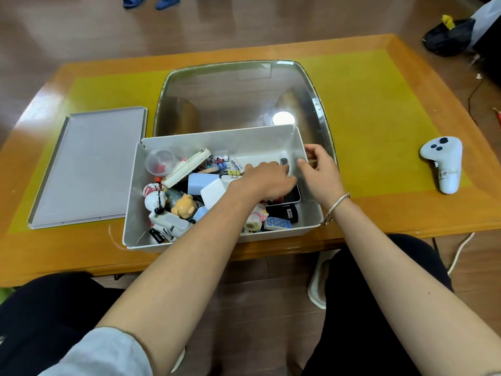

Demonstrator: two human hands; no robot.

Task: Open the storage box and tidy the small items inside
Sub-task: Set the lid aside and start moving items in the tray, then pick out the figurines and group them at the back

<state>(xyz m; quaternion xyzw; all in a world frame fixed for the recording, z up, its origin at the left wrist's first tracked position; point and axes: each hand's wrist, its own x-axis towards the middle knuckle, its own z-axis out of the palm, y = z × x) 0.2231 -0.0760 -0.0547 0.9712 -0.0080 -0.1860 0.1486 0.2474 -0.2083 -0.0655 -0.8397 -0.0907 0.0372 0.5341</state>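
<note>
Two bare forearms reach forward from dark-trousered knees over the near edge of the tabletop. An open white storage box sits at that edge, full of small items: a clear cup, a pig figurine, white chargers and a dark phone. Reaching in from the left, the left hand lies palm down over the items at the box's right end, fingers extended; whether it holds anything cannot be told. At the box's right wall, the right hand pinches a small tan piece, a bracelet on its wrist. Left of the box lies its grey lid; behind it, a metal tray. A white controller rests far right.
</note>
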